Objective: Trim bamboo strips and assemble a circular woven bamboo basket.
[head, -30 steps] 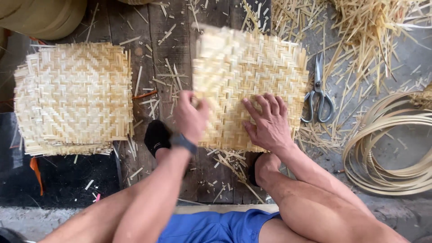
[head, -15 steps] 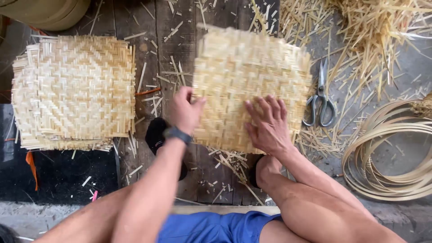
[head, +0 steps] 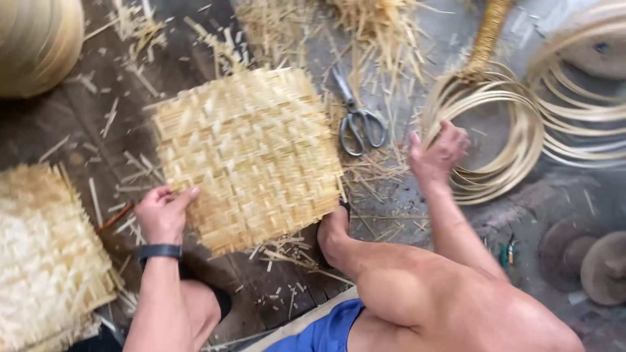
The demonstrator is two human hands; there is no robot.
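left hand (head: 163,214) grips the near-left edge of the woven bamboo mat (head: 248,156) lying on the floor; right hand (head: 438,153) hovers open beside the coiled bamboo hoops (head: 515,140), scissors (head: 357,117) between.

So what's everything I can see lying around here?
woven mat: one, pale straw, middle of the floor
stack of mats: one pile, pale straw, lower left
scissors: one pair, grey metal, right of the woven mat
coiled strips: several hoops, tan, upper right
loose straw: scattered heap, yellow, top
round basket: one, tan, top left corner
wristband: one, black, left wrist
left hand: grips the woven mat's left edge
right hand: open, lifted beside the coiled strips, holding nothing
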